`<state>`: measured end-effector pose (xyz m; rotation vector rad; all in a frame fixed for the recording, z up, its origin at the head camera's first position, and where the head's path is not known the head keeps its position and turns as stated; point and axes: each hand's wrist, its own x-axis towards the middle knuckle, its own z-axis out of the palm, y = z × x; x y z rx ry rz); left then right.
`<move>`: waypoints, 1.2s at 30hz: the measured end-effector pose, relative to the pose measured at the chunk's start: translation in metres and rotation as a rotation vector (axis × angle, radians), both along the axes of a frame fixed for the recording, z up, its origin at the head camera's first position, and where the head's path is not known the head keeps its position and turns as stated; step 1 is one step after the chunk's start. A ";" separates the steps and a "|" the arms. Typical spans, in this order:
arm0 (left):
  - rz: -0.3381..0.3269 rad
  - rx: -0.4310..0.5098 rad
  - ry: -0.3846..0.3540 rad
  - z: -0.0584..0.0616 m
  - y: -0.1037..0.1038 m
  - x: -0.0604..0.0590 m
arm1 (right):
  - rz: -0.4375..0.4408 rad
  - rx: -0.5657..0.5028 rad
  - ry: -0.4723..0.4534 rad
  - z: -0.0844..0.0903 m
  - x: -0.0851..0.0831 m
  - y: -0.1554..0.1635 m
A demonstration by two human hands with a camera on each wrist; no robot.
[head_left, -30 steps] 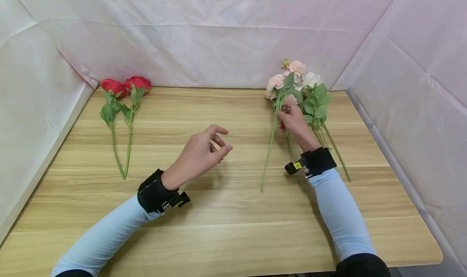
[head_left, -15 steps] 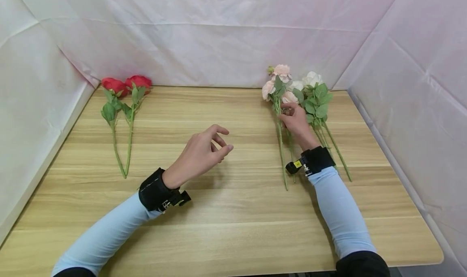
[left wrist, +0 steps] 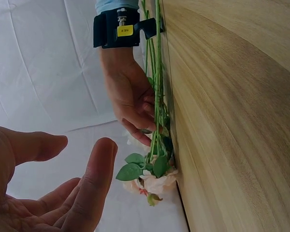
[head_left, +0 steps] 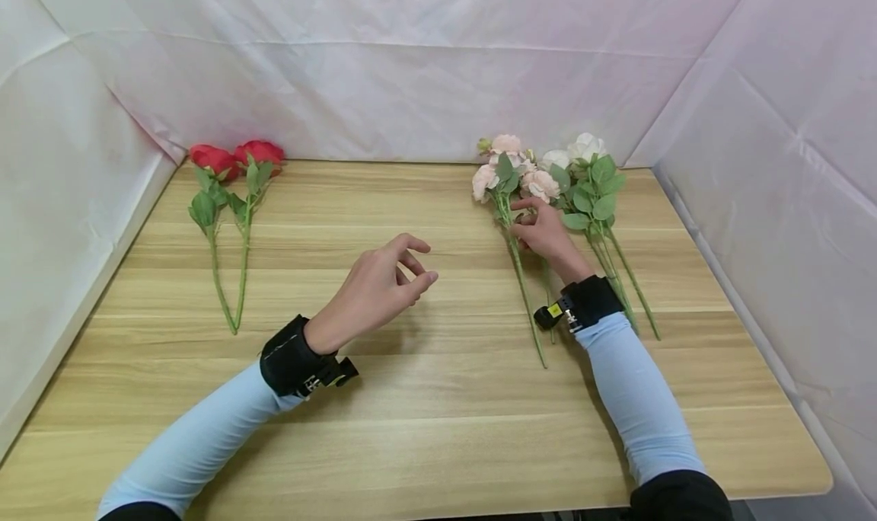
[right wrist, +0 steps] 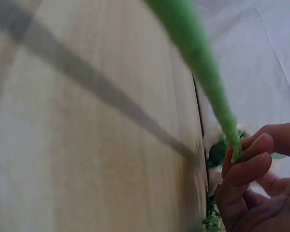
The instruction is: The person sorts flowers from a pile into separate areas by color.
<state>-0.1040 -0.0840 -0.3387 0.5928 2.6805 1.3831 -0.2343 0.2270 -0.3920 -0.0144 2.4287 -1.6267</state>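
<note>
In the head view my right hand (head_left: 546, 238) pinches the green stem of a pale pink flower spray (head_left: 505, 145), just below its leaves. The right wrist view shows the stem (right wrist: 195, 53) up close, running to the thumb and fingertips, with the blooms partly hidden behind the hand. Another pale pink flower (head_left: 540, 185) lies beside it, its stem partly under the hand. White flowers (head_left: 587, 147) with green leaves lie just to the right. My left hand (head_left: 370, 292) hovers over the middle of the table, fingers loosely bent and holding nothing.
Two red flowers (head_left: 259, 152) lie at the back left of the wooden table (head_left: 356, 445), their stem ends meeting toward the front. A white cloth (head_left: 384, 94) hangs behind the table and along both sides.
The pink flower spray in my right hand has moved left and lower, its blooms now left of the other pink bloom; its stem tip has swung right. My left hand stays still.
</note>
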 end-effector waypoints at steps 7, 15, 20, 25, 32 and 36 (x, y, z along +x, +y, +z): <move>0.000 -0.005 0.015 0.001 -0.001 -0.001 | 0.121 0.071 -0.021 -0.001 0.001 -0.006; 0.000 -0.008 0.022 0.001 -0.001 0.000 | 0.130 0.157 -0.020 -0.005 0.001 -0.011; 0.004 -0.011 0.026 0.000 -0.001 0.000 | 0.207 0.146 0.006 -0.002 0.003 -0.013; 0.006 -0.021 0.032 0.001 -0.001 -0.001 | 0.284 0.145 0.044 0.004 0.007 -0.016; 0.012 -0.041 0.038 0.000 -0.002 -0.003 | 0.289 0.137 0.056 0.007 0.009 -0.017; 0.014 -0.060 0.045 -0.001 -0.004 -0.006 | 0.238 0.114 0.049 0.010 0.012 -0.016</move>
